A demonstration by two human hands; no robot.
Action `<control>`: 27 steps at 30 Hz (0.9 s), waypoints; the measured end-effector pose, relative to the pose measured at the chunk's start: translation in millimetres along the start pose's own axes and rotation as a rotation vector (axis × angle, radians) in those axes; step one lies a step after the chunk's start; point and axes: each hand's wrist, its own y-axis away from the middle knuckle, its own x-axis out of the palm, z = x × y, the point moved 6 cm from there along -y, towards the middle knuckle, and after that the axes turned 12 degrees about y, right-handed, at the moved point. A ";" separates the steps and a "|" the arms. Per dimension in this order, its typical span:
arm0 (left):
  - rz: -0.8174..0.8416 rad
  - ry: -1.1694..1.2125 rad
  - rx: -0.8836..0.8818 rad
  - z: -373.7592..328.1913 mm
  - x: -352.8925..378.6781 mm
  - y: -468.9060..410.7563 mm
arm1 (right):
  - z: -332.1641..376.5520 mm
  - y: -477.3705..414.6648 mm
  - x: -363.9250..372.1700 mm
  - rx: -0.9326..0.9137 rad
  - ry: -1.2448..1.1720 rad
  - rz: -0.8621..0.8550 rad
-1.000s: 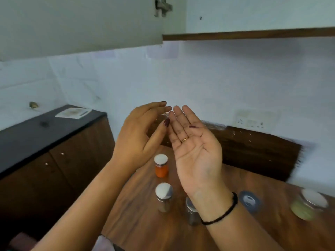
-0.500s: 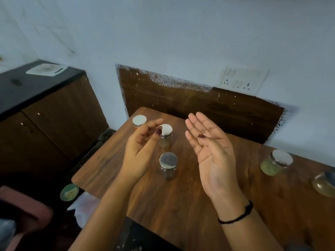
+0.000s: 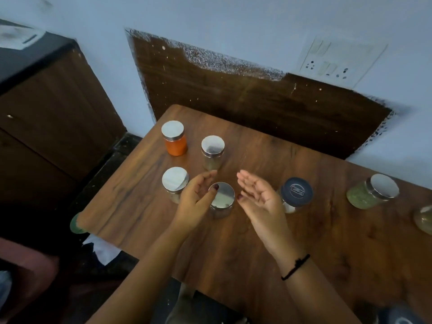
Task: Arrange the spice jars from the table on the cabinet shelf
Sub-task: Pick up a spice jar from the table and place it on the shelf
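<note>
Two hands are hovering low over the table (image 3: 257,141), palms facing each other, fingers loose and gripping nothing. The steel-lidded jar (image 3: 221,202) is standing upright between them, its long axis vertical, lying below and just behind the fingertips. The left hand (image 3: 196,202) is sitting nearer, thumb overlapping the lid's rim from here, though I cannot tell whether it is touching. The right hand (image 3: 259,199) is waiting just beside. It is partly covering the dark-lidded jar (image 3: 296,192). The frame is cutting off the edge jar (image 3: 424,218) at far right. The cabinet shelf is not showing at all.
</note>
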 end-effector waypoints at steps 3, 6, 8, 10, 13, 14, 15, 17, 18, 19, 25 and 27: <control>0.028 -0.064 -0.097 40.3 -11.3 -12.9 | -30.2 -14.9 17.6 0.070 0.149 0.044; 0.080 -0.173 -0.157 67.3 -17.6 -22.0 | -52.3 -25.9 32.6 0.105 0.286 0.080; 0.117 -0.192 -0.185 78.0 -18.4 -26.9 | -62.3 -31.2 38.7 0.111 0.400 0.090; 0.160 -0.193 -0.199 85.0 -17.0 -31.2 | -69.7 -35.4 41.7 0.117 0.513 0.098; 0.228 -0.227 -0.190 88.8 -13.9 -37.1 | -77.0 -40.1 45.9 0.118 0.641 0.116; 0.247 -0.240 -0.182 89.1 -12.7 -38.9 | -78.1 -40.9 47.6 0.114 0.665 0.130; 0.263 -0.252 -0.176 90.0 -11.9 -40.3 | -79.4 -41.5 49.3 0.114 0.687 0.148; 0.287 -0.256 -0.160 90.2 -9.7 -42.2 | -80.9 -42.5 51.3 0.116 0.736 0.178; 0.294 -0.249 -0.157 90.4 -8.8 -42.4 | -81.9 -42.9 51.9 0.119 0.755 0.187; 0.295 -0.238 -0.159 90.4 -8.0 -42.3 | -83.1 -43.1 51.9 0.122 0.766 0.191; 0.299 -0.217 -0.159 93.7 -8.0 -41.7 | -86.7 -44.4 55.4 0.112 0.753 0.148; 0.304 -0.222 -0.147 94.3 -7.6 -41.8 | -88.0 -46.0 55.7 0.109 0.739 0.117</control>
